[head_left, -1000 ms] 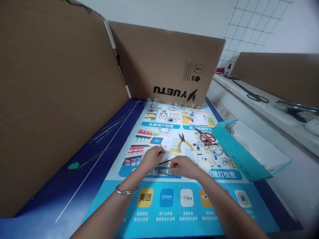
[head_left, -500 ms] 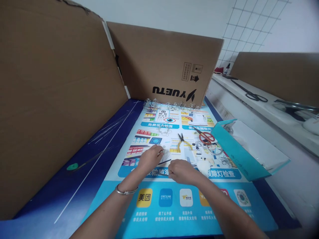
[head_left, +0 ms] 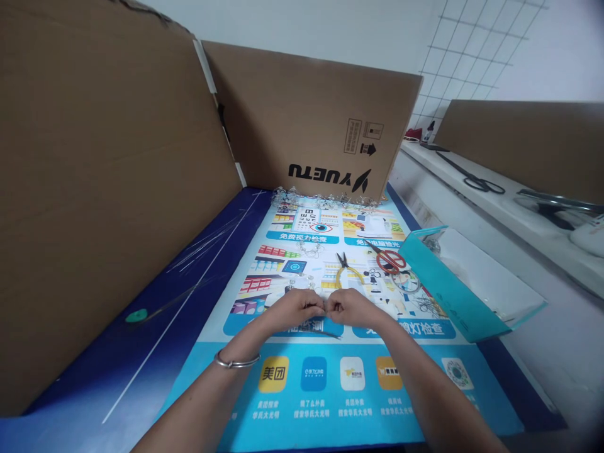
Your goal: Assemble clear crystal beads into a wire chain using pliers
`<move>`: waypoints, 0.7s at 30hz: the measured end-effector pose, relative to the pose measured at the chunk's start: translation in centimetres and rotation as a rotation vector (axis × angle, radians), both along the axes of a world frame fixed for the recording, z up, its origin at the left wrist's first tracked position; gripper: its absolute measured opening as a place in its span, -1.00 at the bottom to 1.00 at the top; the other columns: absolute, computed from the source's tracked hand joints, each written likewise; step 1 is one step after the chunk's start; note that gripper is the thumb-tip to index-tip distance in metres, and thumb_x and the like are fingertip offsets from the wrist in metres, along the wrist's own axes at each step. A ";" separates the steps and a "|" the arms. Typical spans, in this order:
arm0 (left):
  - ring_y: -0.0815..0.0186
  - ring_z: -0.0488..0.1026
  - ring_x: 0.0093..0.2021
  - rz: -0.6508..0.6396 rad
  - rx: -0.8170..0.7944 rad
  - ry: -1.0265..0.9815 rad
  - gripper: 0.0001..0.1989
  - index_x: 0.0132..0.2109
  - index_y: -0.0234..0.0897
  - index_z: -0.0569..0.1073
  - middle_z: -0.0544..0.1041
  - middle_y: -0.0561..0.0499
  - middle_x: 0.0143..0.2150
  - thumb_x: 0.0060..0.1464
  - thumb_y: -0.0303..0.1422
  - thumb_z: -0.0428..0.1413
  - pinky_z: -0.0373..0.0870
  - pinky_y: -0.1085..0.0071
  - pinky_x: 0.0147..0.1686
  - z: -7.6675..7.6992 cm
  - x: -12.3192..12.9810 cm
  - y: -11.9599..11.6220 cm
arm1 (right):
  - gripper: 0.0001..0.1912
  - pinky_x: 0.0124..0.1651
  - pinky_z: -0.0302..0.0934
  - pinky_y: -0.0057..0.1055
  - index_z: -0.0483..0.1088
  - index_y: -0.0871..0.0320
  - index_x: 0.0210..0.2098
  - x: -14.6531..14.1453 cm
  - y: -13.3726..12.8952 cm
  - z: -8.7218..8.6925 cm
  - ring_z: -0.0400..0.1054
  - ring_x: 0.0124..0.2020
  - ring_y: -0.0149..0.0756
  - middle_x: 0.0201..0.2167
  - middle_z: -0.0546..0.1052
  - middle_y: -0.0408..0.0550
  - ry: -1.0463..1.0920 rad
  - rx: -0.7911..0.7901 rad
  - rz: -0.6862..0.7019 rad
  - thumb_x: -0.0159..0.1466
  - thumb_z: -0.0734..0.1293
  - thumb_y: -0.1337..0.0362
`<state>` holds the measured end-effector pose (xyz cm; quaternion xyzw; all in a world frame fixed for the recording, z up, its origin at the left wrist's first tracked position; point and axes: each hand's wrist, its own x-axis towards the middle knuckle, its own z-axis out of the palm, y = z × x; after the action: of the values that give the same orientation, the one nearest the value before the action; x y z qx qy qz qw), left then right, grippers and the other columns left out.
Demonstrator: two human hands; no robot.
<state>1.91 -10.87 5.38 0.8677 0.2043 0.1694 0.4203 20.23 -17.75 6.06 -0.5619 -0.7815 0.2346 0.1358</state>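
Observation:
My left hand [head_left: 299,308] is closed in a pinch near the middle of the printed mat [head_left: 283,434]. Beyond its knuckles a beaded wire [head_left: 302,280] with clear beads sticks out; the part between the fingers is hidden. My right hand [head_left: 353,308] is curled closed, its fingertips touching those of the left. What it pinches is too small to make out. Yellow-handled pliers [head_left: 350,274] lie with parted jaws just past my right hand. Dark thin wire pieces [head_left: 321,332] rest below my hands.
Red-handled scissors [head_left: 391,262] and a wire coil [head_left: 406,282] lie to the right, beside an open teal box [head_left: 472,289]. Beaded wire pieces [head_left: 325,201] line the foot of the cardboard panel [head_left: 311,113]. Clear strands [head_left: 202,242] and a green-ended tool [head_left: 136,316] lie left.
My hands have come together until their fingertips meet. The left moved slightly right and down, the right slightly up. The beaded wire now shows behind my left hand.

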 end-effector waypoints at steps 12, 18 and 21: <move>0.29 0.27 -0.27 0.063 0.640 0.154 -0.81 -0.29 -0.25 0.44 0.38 -0.02 -0.37 0.09 -0.50 -0.06 0.14 0.40 -0.28 -0.6 0.4 -0.3 | -0.96 -0.42 -0.05 -0.54 0.35 0.16 -0.45 -0.5 0.4 -0.7 0.22 -0.44 -0.44 -0.49 0.39 -0.18 0.000 0.066 -0.141 0.09 0.27 0.33; 0.28 0.25 -0.26 0.139 0.688 0.144 -0.80 -0.28 -0.26 0.42 0.36 -0.04 -0.36 0.11 -0.51 -0.09 0.16 0.38 -0.26 -0.4 0.3 -0.4 | -0.90 -0.28 0.01 -0.52 0.35 0.14 -0.37 -1.1 0.3 -0.6 0.24 -0.29 -0.41 -0.36 0.39 -0.14 -0.027 0.134 -0.179 0.14 0.21 0.40; 0.28 0.24 -0.27 0.155 0.689 0.126 -0.80 -0.29 -0.27 0.42 0.35 -0.03 -0.37 0.13 -0.49 -0.10 0.16 0.38 -0.25 -0.7 0.4 -0.4 | -0.90 -0.24 0.03 -0.50 0.35 0.15 -0.38 -1.3 0.3 -0.7 0.24 -0.27 -0.39 -0.35 0.40 -0.12 -0.054 0.153 -0.190 0.15 0.21 0.39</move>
<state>2.32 -11.23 4.63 0.9491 0.2258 0.2060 0.0758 18.91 -17.41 5.35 -0.6273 -0.7439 0.1451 0.1789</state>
